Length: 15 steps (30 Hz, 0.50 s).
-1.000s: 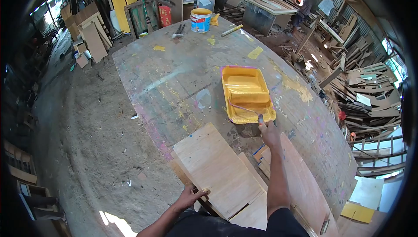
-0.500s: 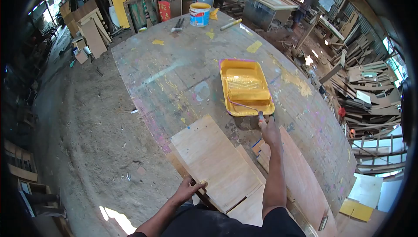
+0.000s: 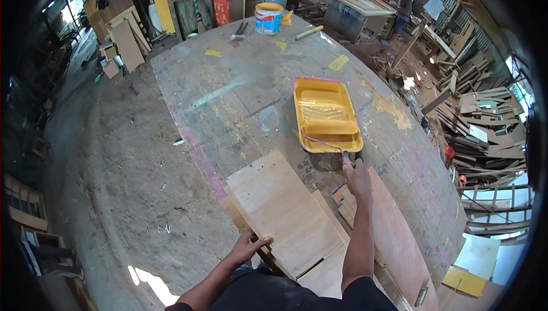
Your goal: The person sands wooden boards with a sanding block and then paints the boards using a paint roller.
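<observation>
My right hand point(image 3: 358, 179) is closed around the handle of a paint roller point(image 3: 329, 127). The roller's yellow-coated sleeve lies across the lower part of a yellow paint tray point(image 3: 304, 105), whose well holds yellow paint. My left hand point(image 3: 246, 249) grips the near left edge of a plywood panel point(image 3: 279, 202), thumb on top; its other fingers are partly hidden. A small yellowish patch shows at the thumb tip. The panel's bare wood surface carries no visible yellow paint. It rests on other boards at the table's near edge.
The paint-stained table point(image 3: 228, 122) bears a paint bucket point(image 3: 268, 19), a stick point(image 3: 309, 32) and a long reddish board point(image 3: 399, 237). Boards lean at the far left point(image 3: 127, 45). Scrap wood point(image 3: 485, 117) is heaped at right. Another person point(image 3: 401, 8) stands by a distant bench.
The view has shifted slightly, so the table and tray appear a little further right. My right hand and the roller sit slightly lower in view. My left hand stays at the panel edge.
</observation>
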Each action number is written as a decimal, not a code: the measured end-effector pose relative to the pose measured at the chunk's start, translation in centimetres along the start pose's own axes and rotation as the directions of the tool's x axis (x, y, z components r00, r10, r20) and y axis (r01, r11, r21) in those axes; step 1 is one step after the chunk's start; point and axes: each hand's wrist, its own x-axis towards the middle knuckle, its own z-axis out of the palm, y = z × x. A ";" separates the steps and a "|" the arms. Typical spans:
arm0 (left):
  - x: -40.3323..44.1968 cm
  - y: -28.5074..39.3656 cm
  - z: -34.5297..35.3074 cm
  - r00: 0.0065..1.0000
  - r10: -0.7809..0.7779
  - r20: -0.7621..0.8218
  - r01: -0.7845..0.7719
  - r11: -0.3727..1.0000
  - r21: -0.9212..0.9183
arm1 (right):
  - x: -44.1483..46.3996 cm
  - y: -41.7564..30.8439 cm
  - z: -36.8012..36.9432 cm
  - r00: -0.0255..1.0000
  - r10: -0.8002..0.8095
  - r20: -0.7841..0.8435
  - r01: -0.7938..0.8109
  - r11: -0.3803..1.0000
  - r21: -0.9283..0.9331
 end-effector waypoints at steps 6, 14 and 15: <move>-0.8 1.5 0.1 1.000 -0.009 -0.005 0.009 1.000 -0.026 | 6.2 -0.2 4.4 0.997 0.038 -0.065 -0.045 0.994 -0.105; -0.6 1.2 0.0 1.000 0.018 -0.005 -0.018 1.000 0.020 | -1.0 1.4 0.3 0.997 0.071 0.007 -0.070 0.994 -0.082; -0.5 0.8 0.0 1.000 0.000 0.005 0.000 1.000 0.019 | -1.5 1.6 0.6 0.996 0.090 0.014 -0.088 0.992 -0.088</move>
